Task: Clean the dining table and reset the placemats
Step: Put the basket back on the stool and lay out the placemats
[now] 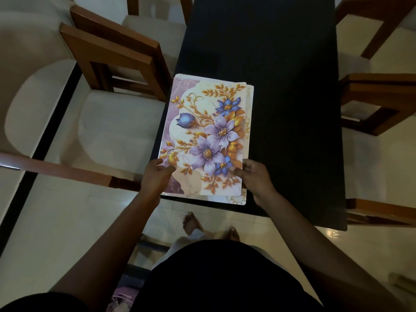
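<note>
on the table, left hand and right hand seemingly pinch stacked placemats.

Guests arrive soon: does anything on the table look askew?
The stack of placemats on the table is not squared: lower mats poke out along its right and near edges. The left hand and right hand hold its near end.
</note>
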Tool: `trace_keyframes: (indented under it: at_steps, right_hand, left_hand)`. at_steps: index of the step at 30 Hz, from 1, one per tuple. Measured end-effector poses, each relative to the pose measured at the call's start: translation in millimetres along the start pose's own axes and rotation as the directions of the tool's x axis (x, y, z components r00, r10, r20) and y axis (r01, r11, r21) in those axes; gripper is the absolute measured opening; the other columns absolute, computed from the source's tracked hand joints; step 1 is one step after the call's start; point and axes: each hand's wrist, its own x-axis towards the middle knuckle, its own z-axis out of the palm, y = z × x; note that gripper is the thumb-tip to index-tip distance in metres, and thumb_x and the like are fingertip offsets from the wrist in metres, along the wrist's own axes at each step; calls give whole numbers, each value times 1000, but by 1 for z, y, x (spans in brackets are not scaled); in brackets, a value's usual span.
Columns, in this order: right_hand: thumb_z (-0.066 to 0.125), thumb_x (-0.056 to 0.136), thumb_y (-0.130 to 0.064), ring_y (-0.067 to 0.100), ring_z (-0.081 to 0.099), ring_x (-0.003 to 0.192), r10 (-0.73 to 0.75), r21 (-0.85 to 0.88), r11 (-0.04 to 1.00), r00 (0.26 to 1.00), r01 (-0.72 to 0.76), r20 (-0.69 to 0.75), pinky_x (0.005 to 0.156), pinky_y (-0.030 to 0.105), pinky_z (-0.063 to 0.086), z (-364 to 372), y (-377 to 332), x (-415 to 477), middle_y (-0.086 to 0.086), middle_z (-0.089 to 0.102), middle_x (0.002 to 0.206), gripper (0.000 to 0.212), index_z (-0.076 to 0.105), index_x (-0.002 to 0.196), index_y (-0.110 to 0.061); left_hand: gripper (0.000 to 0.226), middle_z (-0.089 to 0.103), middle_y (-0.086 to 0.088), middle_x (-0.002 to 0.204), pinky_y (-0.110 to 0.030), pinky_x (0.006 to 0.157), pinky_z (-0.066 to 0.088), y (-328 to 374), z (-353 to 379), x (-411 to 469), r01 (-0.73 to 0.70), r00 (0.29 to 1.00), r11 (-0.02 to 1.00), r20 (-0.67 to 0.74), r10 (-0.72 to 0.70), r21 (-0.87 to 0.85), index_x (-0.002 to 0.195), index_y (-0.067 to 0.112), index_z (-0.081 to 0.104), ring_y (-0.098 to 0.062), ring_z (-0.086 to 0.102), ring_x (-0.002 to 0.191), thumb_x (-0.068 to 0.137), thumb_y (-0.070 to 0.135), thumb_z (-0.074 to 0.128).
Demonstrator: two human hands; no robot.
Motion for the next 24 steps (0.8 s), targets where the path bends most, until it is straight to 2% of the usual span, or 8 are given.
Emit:
trace_keyframes:
  at_steps: [4,6,9,12,16,21,24]
  right_hand:
    - [67,98,-1,33,77,98,-90,68,994,996,89,2,82,41,65,-8,-8,-12,13,80,106,21,77,115,-8]
    - [65,97,1,35,75,102,-127,109,986,992,125,3,87,42,63,-20,-11,-17,16,78,111,25,76,119,-4]
    - [64,97,0,38,72,108,-160,180,971,987,157,0,98,48,57,-39,-16,-21,20,76,118,27,75,121,-4]
    - [62,97,1,39,71,109,-161,225,961,987,161,-17,99,49,57,-54,-24,-20,22,75,120,29,73,124,-2]
    - [62,99,1,34,74,104,-182,256,949,983,186,-41,91,43,61,-62,-36,-5,22,75,119,26,74,122,-3]
    - [63,100,-3,39,73,110,-239,217,944,969,247,-63,98,54,58,-68,-62,36,18,76,119,26,72,124,-4]
    - [68,97,-9,34,73,111,-280,158,944,956,291,-91,100,56,57,-73,-89,66,11,78,117,26,75,122,-9]
  left_hand:
    - [33,76,-6,111,-46,84,66,-6,-12,3,-109,993,991,-33,112,78,121,13,68,-27,76,103,97,36,72]
    - [31,77,-8,102,-43,85,64,-7,-19,3,-127,992,989,-6,128,74,109,10,72,-25,75,99,92,36,73]
    - [25,80,-12,103,-48,89,64,3,-28,6,-128,991,992,49,128,-10,113,10,79,-33,77,99,90,20,77]
    - [17,81,-19,101,-50,83,66,19,-27,3,-148,975,983,149,163,-106,109,4,80,-40,78,95,96,0,70]
    - [16,81,-20,98,-53,90,63,43,-20,12,-194,958,971,185,218,-137,104,1,81,-43,78,95,96,-5,70]
    - [15,81,-21,96,-53,89,64,88,-1,40,-248,952,962,156,265,-117,104,-1,81,-45,78,95,92,-5,73]
    - [15,82,-18,93,-46,82,67,122,13,61,-284,946,954,131,296,-97,103,0,82,-42,79,92,92,-6,73]
